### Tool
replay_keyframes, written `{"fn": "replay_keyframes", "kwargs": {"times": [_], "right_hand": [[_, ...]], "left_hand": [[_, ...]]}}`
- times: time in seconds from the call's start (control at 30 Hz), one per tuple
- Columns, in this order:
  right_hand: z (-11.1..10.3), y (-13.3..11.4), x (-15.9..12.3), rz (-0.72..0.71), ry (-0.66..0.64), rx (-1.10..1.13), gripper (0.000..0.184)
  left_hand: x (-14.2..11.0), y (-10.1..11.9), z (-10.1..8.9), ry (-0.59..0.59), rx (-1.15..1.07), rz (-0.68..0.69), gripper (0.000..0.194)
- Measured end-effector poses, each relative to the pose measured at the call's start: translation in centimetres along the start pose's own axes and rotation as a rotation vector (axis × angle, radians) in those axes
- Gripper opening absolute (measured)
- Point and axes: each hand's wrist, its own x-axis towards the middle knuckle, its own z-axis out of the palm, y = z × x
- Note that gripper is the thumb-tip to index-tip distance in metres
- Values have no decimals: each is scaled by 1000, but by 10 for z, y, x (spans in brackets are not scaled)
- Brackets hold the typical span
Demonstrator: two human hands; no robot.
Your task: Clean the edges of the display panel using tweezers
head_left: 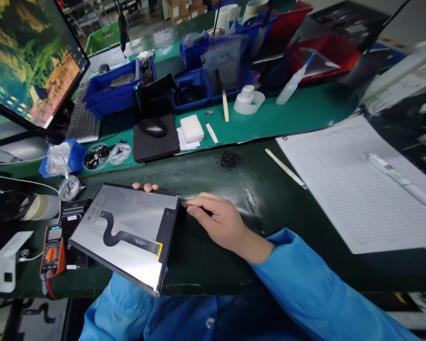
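While the left hand (145, 187) sits behind the display panel (119, 237), three fingertips (148, 187) show, curled over its far edge; the thumb is hidden, so the grip can't be fully read. Right hand (223, 225): thumb and fingers together, pinching slim tweezers (187, 204), tips at the panel's far right corner; contact unclear. Panel held tilted above the near left of the dark green mat (213, 265), silver back up, one black flex cable (128, 235) across it, just right of one multimeter (51, 251). Far side: at least four blue bins (110, 92), two red trays (323, 57), three pale wooden sticks (286, 168), one mouse (152, 128), one white foam block (191, 129). Right: one ruled sheet (355, 184), one pen (401, 180) lying on it.
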Motion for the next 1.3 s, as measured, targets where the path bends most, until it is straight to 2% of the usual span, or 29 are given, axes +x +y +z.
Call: {"fn": "replay_keyframes", "kwargs": {"times": [0.2, 0.37, 0.5, 0.57, 0.7, 0.87, 0.97, 1.07, 1.23, 1.3], "right_hand": [[2, 1, -2, 115, 37, 36, 14], [-1, -1, -1, -33, 7, -16, 20], [0, 0, -2, 73, 31, 48, 15], [0, 0, -2, 79, 29, 29, 11], [-1, -1, -2, -53, 8, -18, 18], [0, 1, -4, 91, 18, 18, 16], [-1, 0, -2, -1, 16, -44, 13], [-2, -1, -2, -70, -2, -62, 20], [1, 0, -4, 93, 22, 15, 17], [1, 0, -4, 62, 17, -23, 14]], "left_hand": [[5, 0, -4, -25, -2, 20, 57], [1, -1, -4, -53, 5, 25, 44], [2, 1, -6, -50, 34, 26, 57], [5, 2, -9, -58, 39, 32, 59], [11, 1, -19, -146, 59, 69, 52], [14, -5, -27, -188, 59, 193, 35], [13, -4, -30, -267, 102, 161, 36], [15, -2, -32, -330, 130, 107, 38], [18, -5, -31, -306, 114, 166, 34], [17, -6, -29, -291, 114, 169, 33]]}}
